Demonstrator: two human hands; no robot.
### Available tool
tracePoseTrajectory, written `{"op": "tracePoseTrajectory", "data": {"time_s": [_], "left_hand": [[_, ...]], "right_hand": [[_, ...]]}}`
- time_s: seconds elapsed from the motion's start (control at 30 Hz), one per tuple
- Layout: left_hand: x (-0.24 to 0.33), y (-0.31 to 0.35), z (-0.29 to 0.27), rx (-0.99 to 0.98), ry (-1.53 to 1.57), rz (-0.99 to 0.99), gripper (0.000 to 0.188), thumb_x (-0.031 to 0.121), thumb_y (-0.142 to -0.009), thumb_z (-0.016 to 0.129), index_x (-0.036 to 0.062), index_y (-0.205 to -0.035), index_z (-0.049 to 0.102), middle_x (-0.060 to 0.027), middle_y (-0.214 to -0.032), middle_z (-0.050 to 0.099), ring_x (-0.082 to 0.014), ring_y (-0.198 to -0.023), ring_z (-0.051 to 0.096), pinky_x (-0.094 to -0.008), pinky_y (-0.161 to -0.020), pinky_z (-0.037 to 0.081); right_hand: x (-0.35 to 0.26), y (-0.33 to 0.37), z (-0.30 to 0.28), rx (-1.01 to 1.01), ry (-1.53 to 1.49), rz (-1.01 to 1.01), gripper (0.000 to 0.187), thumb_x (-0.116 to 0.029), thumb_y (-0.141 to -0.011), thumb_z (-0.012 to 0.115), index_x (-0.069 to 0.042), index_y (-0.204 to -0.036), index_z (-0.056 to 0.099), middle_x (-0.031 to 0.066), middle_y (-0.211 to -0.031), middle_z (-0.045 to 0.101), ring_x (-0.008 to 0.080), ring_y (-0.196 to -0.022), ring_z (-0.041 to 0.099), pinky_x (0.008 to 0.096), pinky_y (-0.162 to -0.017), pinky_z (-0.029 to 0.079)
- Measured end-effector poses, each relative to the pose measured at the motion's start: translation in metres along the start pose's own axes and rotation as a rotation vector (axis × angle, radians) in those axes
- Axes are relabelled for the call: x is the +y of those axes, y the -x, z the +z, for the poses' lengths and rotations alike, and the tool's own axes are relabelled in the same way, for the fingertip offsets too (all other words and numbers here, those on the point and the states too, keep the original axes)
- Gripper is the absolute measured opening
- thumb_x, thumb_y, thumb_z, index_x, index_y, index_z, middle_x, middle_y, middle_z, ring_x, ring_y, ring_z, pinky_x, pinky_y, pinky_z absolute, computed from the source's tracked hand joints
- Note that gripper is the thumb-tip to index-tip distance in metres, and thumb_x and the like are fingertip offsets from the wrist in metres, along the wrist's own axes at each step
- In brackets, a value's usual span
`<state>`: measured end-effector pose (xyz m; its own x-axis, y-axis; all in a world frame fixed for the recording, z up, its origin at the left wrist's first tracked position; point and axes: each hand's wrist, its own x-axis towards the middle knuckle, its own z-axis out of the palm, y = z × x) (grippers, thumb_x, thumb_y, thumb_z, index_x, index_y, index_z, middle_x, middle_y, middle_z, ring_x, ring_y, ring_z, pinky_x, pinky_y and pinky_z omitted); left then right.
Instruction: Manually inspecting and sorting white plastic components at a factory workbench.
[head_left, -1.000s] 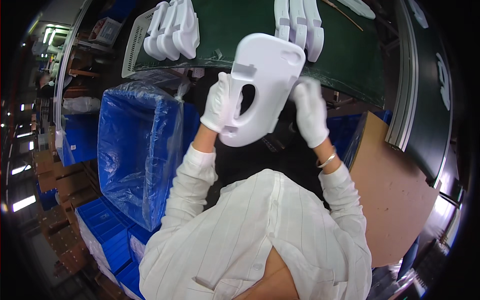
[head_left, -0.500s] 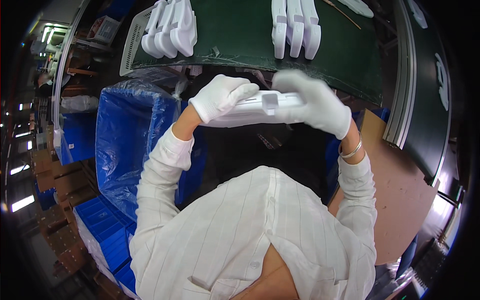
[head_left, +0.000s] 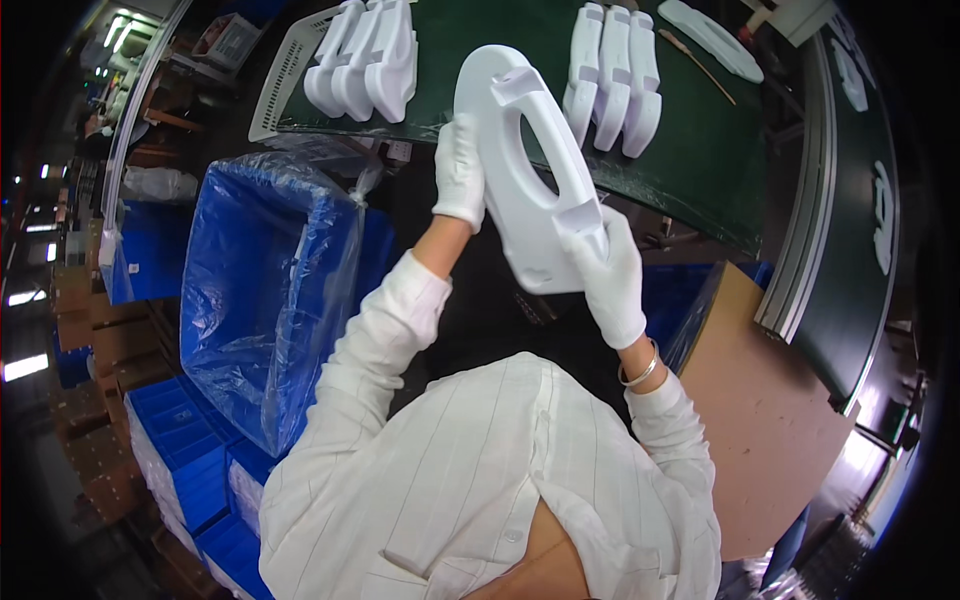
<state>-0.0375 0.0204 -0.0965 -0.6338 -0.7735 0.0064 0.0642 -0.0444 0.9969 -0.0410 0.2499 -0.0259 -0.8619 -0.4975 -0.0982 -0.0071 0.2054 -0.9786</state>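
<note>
White moulded plastic shell (head_left: pixel 525 170), flat oval with long slot, gripped by gloved left hand (head_left: pixel 460 172) and right hand (head_left: pixel 608 280)

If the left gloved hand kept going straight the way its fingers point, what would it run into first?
The left hand grips the edge of the white moulded plastic part with the oval opening, fingers pointing up-frame. Continuing that way, it would probably meet the dark green work surface, between the two rows of white parts; depth is unclear.
</note>
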Motion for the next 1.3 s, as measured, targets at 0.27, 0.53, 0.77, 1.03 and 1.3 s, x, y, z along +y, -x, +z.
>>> {"op": "tracePoseTrajectory", "data": {"time_s": [0.27, 0.53, 0.77, 1.03, 1.3], "left_hand": [[0.022, -0.045, -0.009, 0.057, -0.122, 0.06, 0.056, 0.055, -0.103, 0.041, 0.0022, -0.111, 0.059, -0.0117, -0.096, 0.061, -0.0226, -0.088, 0.059, -0.0368, -0.085, 0.048], [0.093, -0.009, -0.004, -0.174, 0.385, 0.009, 0.072, 0.063, -0.094, 0.052, -0.0026, -0.125, 0.05, -0.0234, -0.107, 0.063, -0.0349, -0.098, 0.064, -0.0462, -0.085, 0.052], [0.096, -0.013, -0.004, -0.312, 0.843, -0.496, 0.094, 0.09, -0.077, 0.034, 0.001, -0.096, 0.056, -0.0152, -0.083, 0.062, -0.0264, -0.068, 0.062, -0.0382, -0.062, 0.053], [0.073, -0.005, 0.001, -0.441, 1.154, -0.594, 0.101, 0.099, -0.069, 0.022, 0.0058, -0.082, 0.058, -0.0084, -0.063, 0.057, -0.0263, -0.049, 0.055, -0.0376, -0.051, 0.049], [0.08, -0.011, -0.012, -0.234, 1.06, -0.642, 0.092, 0.089, -0.084, 0.013, 0.0079, -0.078, 0.055, -0.0069, -0.063, 0.053, -0.023, -0.058, 0.053, -0.0349, -0.057, 0.046]], "right_hand": [[0.002, -0.019, 0.056, -0.089, 0.024, -0.245, 0.067, -0.011, -0.087, 0.071, -0.004, -0.143, 0.035, 0.0178, -0.107, 0.065, 0.0291, -0.098, 0.066, 0.0361, -0.083, 0.053], [-0.002, -0.042, 0.086, -0.027, 0.36, -0.262, 0.068, -0.009, -0.09, 0.06, -0.004, -0.149, 0.026, 0.0279, -0.092, 0.066, 0.0468, -0.082, 0.066, 0.0491, -0.07, 0.054], [-0.01, -0.027, 0.077, -0.125, 0.394, -0.286, 0.07, -0.005, -0.087, 0.059, -0.001, -0.148, 0.025, 0.0283, -0.1, 0.065, 0.047, -0.082, 0.065, 0.0491, -0.07, 0.053], [0.009, -0.026, 0.084, 0.026, 0.593, -0.501, 0.072, -0.003, -0.083, 0.065, 0.002, -0.147, 0.031, 0.0261, -0.098, 0.063, 0.0442, -0.076, 0.065, 0.048, -0.066, 0.052], [0.018, -0.017, 0.068, -0.109, 0.578, -0.455, 0.067, -0.006, -0.087, 0.06, 0.004, -0.147, 0.031, 0.0278, -0.115, 0.059, 0.0442, -0.083, 0.064, 0.0485, -0.068, 0.054]]}}
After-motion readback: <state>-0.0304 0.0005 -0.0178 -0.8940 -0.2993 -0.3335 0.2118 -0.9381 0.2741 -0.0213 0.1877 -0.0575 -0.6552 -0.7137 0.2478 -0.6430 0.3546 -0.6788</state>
